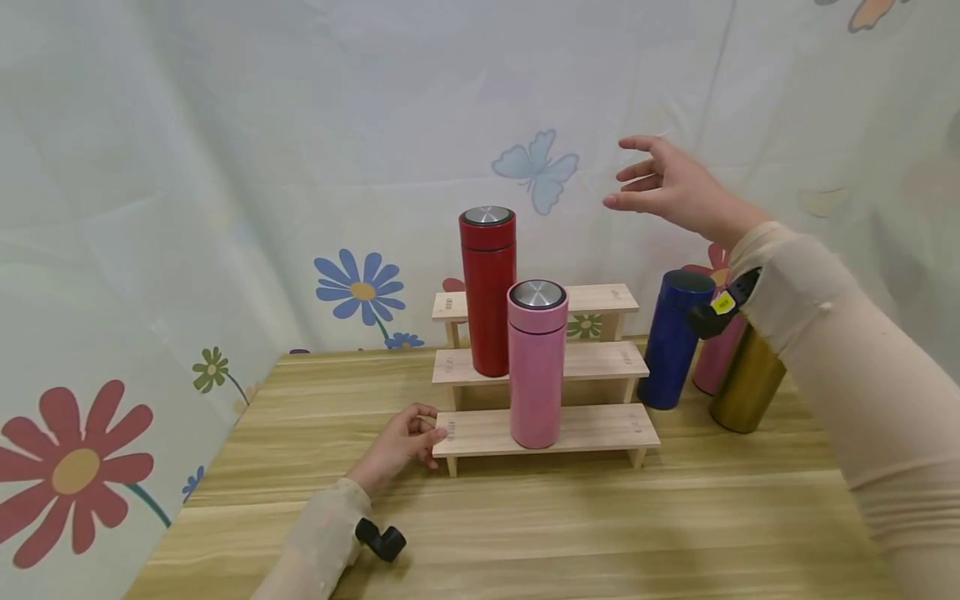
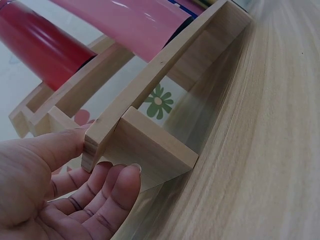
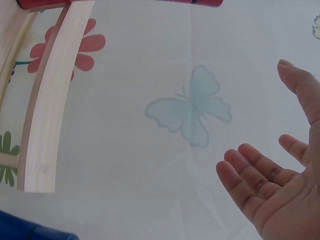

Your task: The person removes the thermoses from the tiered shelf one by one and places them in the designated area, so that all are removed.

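Observation:
A three-tier wooden display stand (image 1: 600, 425) stands on the table. On its lowest step is an upright pink vacuum flask (image 1: 537, 367); a red vacuum flask (image 1: 489, 292) stands on the middle step, partly behind the pink one. The top step (image 1: 600, 297) bears nothing. My left hand (image 1: 401, 442) pinches the left end of the lowest step, thumb against the board end and fingers curled beneath, as the left wrist view shows. High above the stand's right side, my right hand (image 1: 678, 187) is held in the air with fingers spread and nothing in it.
To the stand's right are a blue flask (image 1: 671, 342), a second pink flask (image 1: 712, 362) and a gold flask (image 1: 748, 383), partly hidden by my right forearm. Behind the wooden table (image 1: 525, 533) hangs a white curtain (image 1: 375, 125) printed with flowers and butterflies.

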Tool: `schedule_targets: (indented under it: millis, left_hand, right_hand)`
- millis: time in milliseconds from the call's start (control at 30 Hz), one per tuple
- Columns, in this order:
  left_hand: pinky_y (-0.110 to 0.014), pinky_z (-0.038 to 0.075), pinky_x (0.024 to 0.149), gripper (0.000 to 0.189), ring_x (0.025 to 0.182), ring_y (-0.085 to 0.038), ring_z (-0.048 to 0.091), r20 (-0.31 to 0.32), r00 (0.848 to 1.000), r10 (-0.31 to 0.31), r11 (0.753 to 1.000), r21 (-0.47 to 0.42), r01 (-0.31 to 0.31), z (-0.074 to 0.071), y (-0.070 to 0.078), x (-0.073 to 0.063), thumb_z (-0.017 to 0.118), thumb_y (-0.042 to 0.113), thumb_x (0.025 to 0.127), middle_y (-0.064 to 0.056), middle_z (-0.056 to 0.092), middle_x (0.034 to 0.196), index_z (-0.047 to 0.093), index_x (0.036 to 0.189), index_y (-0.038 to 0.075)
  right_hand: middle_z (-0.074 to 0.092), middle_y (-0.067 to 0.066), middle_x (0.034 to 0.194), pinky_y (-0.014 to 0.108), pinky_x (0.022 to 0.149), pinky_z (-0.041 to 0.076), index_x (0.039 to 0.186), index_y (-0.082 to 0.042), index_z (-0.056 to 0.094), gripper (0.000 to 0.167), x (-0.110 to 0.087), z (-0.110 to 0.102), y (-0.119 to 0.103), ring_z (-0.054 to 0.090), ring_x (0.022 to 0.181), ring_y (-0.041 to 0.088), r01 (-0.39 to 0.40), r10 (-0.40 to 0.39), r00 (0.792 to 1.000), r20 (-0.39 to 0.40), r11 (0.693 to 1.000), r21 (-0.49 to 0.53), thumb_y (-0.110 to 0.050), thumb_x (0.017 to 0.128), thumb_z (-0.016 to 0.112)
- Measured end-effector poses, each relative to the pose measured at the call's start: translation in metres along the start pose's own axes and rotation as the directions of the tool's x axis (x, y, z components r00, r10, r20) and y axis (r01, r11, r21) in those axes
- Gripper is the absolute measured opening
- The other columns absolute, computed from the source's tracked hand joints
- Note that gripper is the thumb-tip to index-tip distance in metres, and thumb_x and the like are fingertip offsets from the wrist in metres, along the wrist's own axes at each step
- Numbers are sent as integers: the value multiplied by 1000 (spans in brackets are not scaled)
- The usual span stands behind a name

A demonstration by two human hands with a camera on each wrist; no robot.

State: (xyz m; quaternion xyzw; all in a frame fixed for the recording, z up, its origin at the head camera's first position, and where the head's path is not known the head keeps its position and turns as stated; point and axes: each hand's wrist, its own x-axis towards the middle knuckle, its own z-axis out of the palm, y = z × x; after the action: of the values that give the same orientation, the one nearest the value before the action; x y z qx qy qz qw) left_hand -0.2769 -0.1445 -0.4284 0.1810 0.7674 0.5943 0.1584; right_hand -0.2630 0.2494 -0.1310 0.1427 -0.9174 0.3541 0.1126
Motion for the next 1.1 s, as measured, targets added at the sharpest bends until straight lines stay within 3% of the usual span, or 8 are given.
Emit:
schedule_targets:
  millis: [667, 1100]
  left_hand:
    - [-31, 59, 61, 47, 58, -11, 56, 0, 1000, 10, 1000, -7, -10, 2, -1, 3, 59, 13, 95, -2, 55, 81, 37, 129, -11]
    - [-35, 60, 63, 48, 58, -11, 54, -2, 1000, 7, 1000, -6, -7, 4, 1, 2, 59, 14, 96, -1, 52, 79, 36, 130, -10]
  right_hand:
    - [45, 16, 144, 53, 108, 41, 151, -18, 23, 79, 19, 49, -9, 49, 130, 31, 55, -62, 991, 117, 997, 58, -36, 89, 67]
    - [49, 16, 141, 50, 106, 44, 150, -18, 27, 76, 31, 75, -17, 51, 129, 30, 69, -80, 985, 153, 995, 73, -34, 88, 69]
